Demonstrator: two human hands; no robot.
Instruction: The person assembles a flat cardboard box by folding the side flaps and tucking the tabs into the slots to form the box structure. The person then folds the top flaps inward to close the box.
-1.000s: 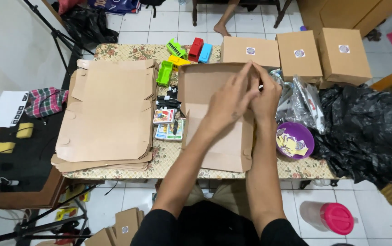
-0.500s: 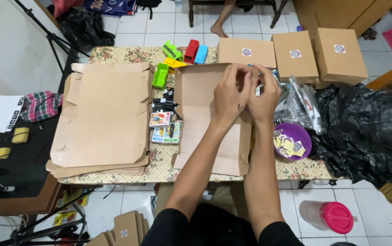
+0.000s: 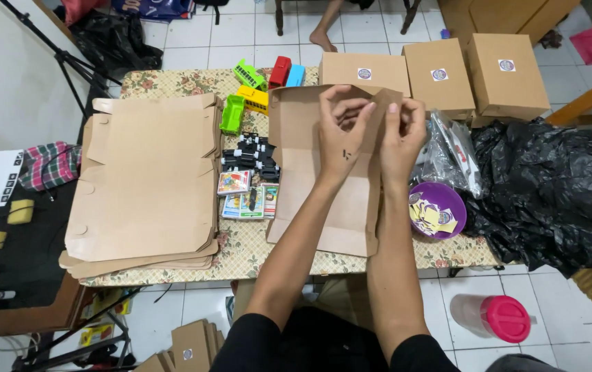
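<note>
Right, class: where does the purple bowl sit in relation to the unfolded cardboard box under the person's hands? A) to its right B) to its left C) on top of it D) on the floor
A: the purple bowl sits on the table right of the unfolded cardboard box.

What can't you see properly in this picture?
- Head view: the far flap of the flat cardboard box is hidden behind the left hand and right hand.
- Whatever the fingers pinch: too small to tell.
- Purple bowl: its paper pieces are too small.
</note>
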